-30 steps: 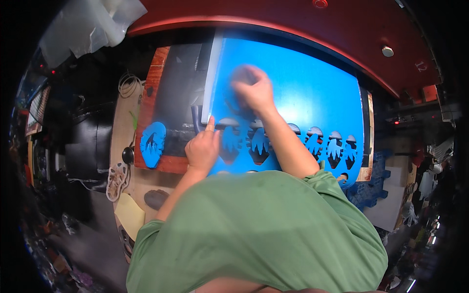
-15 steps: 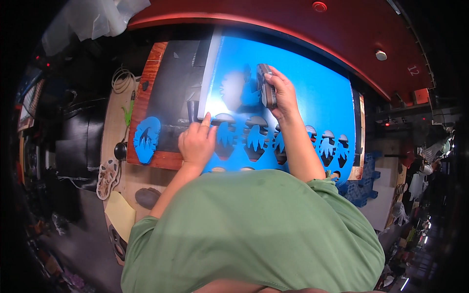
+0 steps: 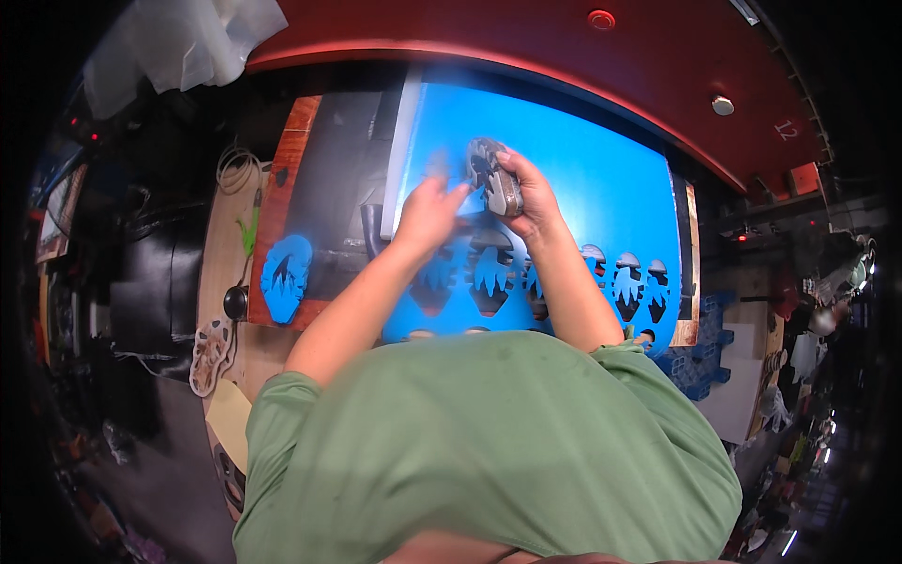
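My right hand (image 3: 534, 197) grips a cutting die (image 3: 505, 193), a grey and brown block with a shaped metal edge, tilted above the blue sheet (image 3: 587, 164). Close to the die's left side is my left hand (image 3: 427, 211), its fingers smeared by motion, so whether they touch anything cannot be seen. Along its near part the sheet has a row of shaped cut-outs with pointed tongues. Some of that row is hidden behind my forearms. Left of the sheet lies a cut blue piece (image 3: 285, 280) of rounded outline, with a pointed slot in it.
A red machine beam (image 3: 526, 47) with a red button (image 3: 601, 20) spans the far side. Under the sheet is a dark board (image 3: 329, 179) with a reddish wooden edge (image 3: 271, 202). A green tool (image 3: 249, 230) and a shoe-shaped die (image 3: 212, 355) lie at the left.
My left hand has risen from the sheet's left edge toward the die. My right hand has moved slightly left and nearer, turning the die so its shaped edge shows.
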A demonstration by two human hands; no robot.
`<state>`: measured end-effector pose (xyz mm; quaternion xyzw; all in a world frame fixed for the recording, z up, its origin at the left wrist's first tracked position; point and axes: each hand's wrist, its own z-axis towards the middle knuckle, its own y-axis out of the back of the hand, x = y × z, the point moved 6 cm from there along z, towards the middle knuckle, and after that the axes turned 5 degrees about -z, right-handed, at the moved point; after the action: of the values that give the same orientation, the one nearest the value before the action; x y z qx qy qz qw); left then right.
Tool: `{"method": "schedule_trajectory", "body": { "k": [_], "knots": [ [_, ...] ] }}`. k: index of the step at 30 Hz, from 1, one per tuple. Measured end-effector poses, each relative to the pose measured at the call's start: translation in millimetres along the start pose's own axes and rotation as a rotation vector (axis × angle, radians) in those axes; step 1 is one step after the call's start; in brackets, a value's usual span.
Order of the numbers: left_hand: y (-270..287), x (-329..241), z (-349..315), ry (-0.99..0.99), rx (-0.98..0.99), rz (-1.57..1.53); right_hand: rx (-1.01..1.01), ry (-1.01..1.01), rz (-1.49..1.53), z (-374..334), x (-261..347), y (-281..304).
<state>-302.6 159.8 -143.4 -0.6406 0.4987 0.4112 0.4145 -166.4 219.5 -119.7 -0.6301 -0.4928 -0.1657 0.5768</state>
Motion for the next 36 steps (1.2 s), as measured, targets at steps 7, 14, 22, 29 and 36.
{"method": "schedule_trajectory", "body": {
  "k": [7, 14, 22, 29, 36],
  "knots": [
    [53, -15, 19, -0.272, -0.214, 0.119, -0.185, 0.286, -0.676, 2, 31, 28],
    [108, -39, 12, -0.403, -0.306, -0.364, -0.306, 0.643, -1.508, 2, 29, 30],
    [147, 22, 9, -0.120, -0.572, 0.419, -0.328, 0.639, -1.648, 5, 26, 32],
    [154, 40, 0, -0.123, -0.559, 0.633, -0.317, 0.674, -1.669, 5, 23, 28],
    [162, 20, 18, -0.286, -0.571, 0.424, -0.293, 0.667, -1.644, 10, 19, 30]
  ]
}}
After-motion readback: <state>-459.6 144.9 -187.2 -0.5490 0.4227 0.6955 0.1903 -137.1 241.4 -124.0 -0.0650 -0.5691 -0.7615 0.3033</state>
